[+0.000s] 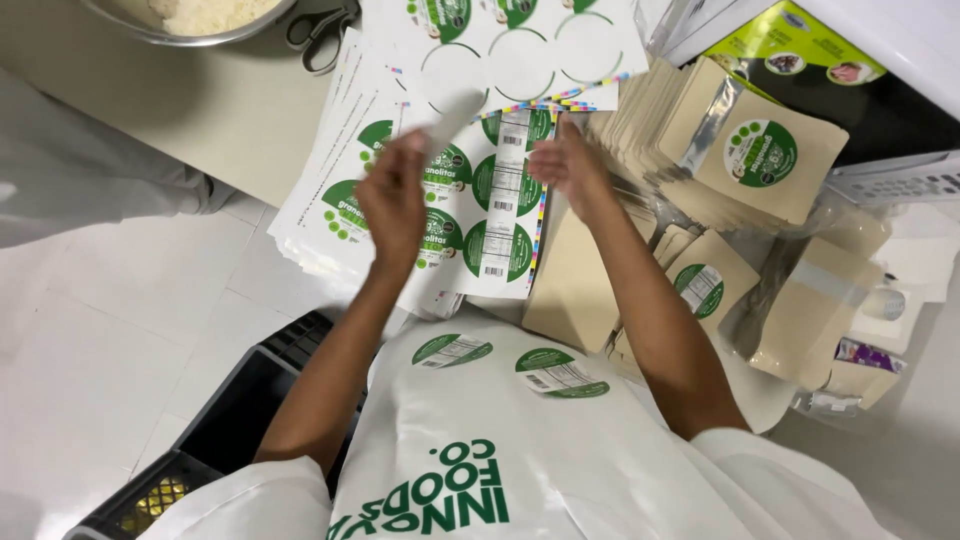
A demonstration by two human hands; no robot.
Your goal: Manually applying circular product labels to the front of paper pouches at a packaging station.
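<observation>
the bowl [190, 22] and scissors [322, 35] are cut off at the top edge, and the crate [215, 430] sits half under the apron. motion blurs both hands. the left hand [395, 200] pinches a pale peeled strip [450, 115] above the sticker sheets [480, 210] on the counter [220, 110]. the right hand [565, 165] hovers half open just beside it, over the sheets' right edge, near the stacked pouches [740, 150]; i cannot tell whether it grips anything.

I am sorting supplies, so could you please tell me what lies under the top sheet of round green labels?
Under the top label sheet lies a fanned stack of similar sheets, edges showing at the left. Its right edge overlaps a tan pouch. The table beneath is covered.
</observation>
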